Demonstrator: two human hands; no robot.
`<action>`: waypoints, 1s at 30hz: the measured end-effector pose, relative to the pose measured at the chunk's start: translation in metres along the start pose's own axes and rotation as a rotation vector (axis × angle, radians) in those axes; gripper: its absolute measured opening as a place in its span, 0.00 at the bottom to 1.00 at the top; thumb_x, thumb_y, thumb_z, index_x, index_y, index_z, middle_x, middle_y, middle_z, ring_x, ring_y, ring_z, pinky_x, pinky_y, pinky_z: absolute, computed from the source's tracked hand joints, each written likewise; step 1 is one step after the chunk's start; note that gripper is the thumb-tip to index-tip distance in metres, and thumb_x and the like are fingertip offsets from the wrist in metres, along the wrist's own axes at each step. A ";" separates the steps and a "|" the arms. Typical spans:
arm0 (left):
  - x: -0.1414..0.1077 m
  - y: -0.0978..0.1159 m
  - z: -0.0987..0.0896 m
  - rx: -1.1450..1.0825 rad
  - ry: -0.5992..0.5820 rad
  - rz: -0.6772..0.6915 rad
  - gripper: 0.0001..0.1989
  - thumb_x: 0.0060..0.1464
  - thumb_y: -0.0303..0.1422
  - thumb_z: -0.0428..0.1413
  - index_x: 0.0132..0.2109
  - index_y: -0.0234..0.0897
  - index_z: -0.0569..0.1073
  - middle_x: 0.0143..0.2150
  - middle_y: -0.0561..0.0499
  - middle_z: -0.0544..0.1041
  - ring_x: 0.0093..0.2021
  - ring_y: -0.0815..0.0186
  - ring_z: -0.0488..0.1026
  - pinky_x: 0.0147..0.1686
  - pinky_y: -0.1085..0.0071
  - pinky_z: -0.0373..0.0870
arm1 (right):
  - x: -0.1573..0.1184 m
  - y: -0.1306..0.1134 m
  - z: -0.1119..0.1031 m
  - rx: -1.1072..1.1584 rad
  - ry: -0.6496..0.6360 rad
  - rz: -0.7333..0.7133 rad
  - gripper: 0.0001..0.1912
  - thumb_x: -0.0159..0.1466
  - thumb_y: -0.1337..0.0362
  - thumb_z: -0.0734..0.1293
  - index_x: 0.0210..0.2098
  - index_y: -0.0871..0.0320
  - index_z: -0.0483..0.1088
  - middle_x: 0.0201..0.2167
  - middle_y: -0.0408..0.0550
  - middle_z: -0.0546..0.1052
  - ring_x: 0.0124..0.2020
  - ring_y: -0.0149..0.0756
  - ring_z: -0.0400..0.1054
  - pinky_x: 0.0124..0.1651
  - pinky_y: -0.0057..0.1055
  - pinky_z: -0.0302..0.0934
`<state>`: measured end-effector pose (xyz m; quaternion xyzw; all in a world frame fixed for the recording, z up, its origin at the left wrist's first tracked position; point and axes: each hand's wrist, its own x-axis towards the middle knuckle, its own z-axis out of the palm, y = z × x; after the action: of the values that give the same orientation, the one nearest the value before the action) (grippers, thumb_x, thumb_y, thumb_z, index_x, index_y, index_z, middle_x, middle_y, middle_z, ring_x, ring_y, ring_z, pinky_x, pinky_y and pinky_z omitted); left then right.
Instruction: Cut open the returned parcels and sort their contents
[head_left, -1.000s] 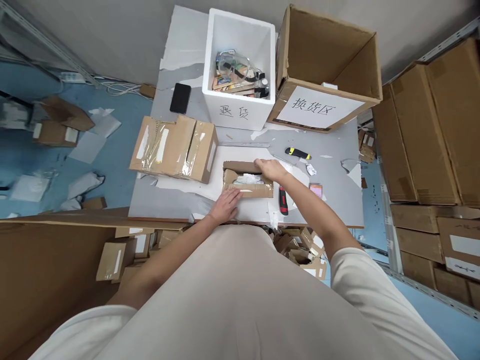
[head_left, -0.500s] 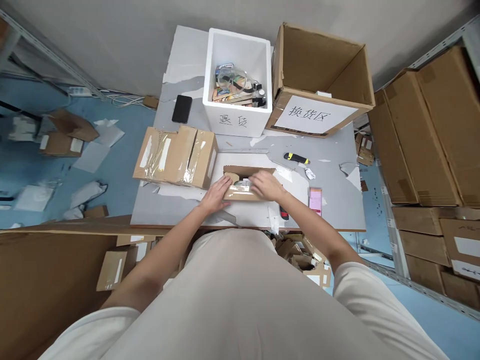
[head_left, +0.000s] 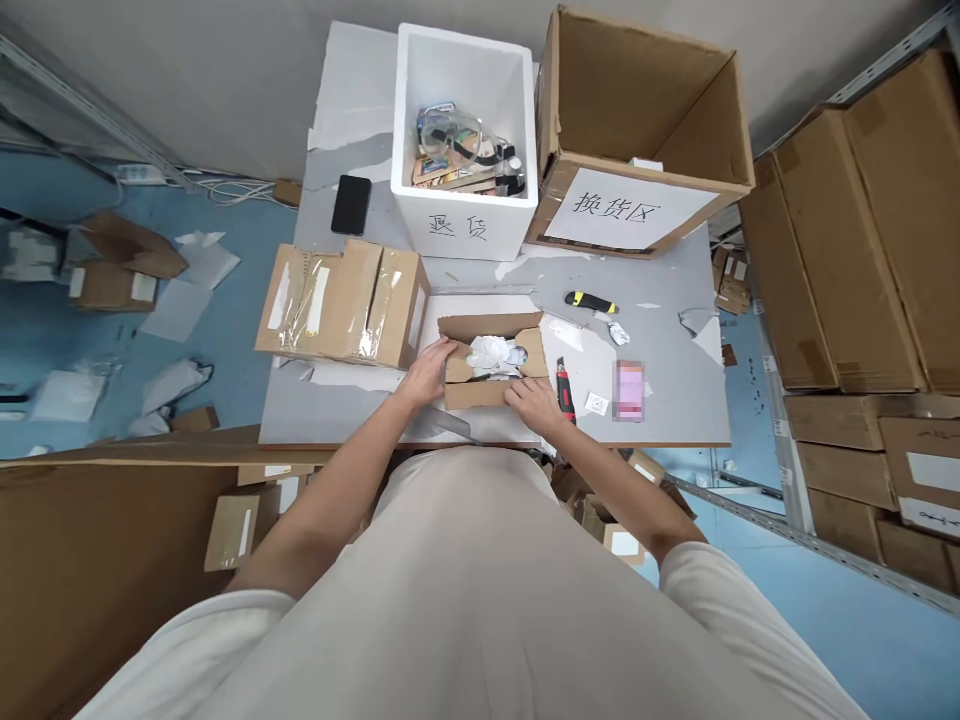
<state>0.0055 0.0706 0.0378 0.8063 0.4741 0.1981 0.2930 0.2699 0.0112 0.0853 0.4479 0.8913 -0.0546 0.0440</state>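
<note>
At the near edge of the table point(head_left: 675, 400), a small open cardboard box point(head_left: 474, 396) sits a little in from the edge, between the two hands. The right hand point(head_left: 534, 402) is loosely curled, its fingertips on the box's near flap; whether they pinch it cannot be told. The left hand point(head_left: 427, 372) is partly open, fingers reaching against the box's left side without closing round it. Inside the box lies crumpled white material point(head_left: 491, 354).

Just right of the box is a red-and-black utility knife point(head_left: 564, 390), then a small white printed slip point(head_left: 597, 403) and a pink rectangular item point(head_left: 629, 390). Farther back lie a crumpled white scrap point(head_left: 619, 333) and a yellow-and-black cutter point(head_left: 591, 302). On the left stands a taped cardboard carton point(head_left: 341, 305), with a black phone point(head_left: 351, 205) beyond it.

At the far side, a white foam bin point(head_left: 461, 225) holding mixed goods point(head_left: 465, 150) stands left of a large open cardboard box point(head_left: 645, 90) with a handwritten sheet point(head_left: 626, 208) on its front.
</note>
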 end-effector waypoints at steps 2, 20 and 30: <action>0.003 0.000 -0.003 0.009 -0.027 0.024 0.37 0.46 0.36 0.60 0.62 0.30 0.60 0.61 0.36 0.66 0.66 0.50 0.56 0.64 0.54 0.57 | -0.012 -0.003 0.012 0.002 0.065 0.009 0.16 0.68 0.71 0.53 0.45 0.58 0.71 0.44 0.56 0.73 0.43 0.41 0.63 0.46 0.37 0.53; 0.052 0.101 -0.012 0.352 -0.522 0.006 0.11 0.52 0.25 0.50 0.33 0.33 0.78 0.37 0.37 0.78 0.42 0.50 0.75 0.45 0.57 0.66 | 0.070 0.024 -0.052 -0.035 -0.441 -0.078 0.16 0.62 0.76 0.58 0.41 0.64 0.76 0.41 0.60 0.77 0.42 0.45 0.72 0.45 0.37 0.61; 0.009 0.082 -0.025 0.526 -0.161 -0.233 0.48 0.48 0.56 0.54 0.61 0.15 0.61 0.64 0.20 0.56 0.64 0.36 0.55 0.57 0.47 0.53 | 0.020 0.064 -0.032 0.066 -0.190 0.106 0.29 0.65 0.62 0.60 0.60 0.76 0.59 0.64 0.72 0.57 0.66 0.54 0.50 0.61 0.44 0.53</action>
<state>0.0484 0.0543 0.1112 0.8079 0.5736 -0.0312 0.1313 0.3089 0.0692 0.1108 0.4886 0.8558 -0.1237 0.1163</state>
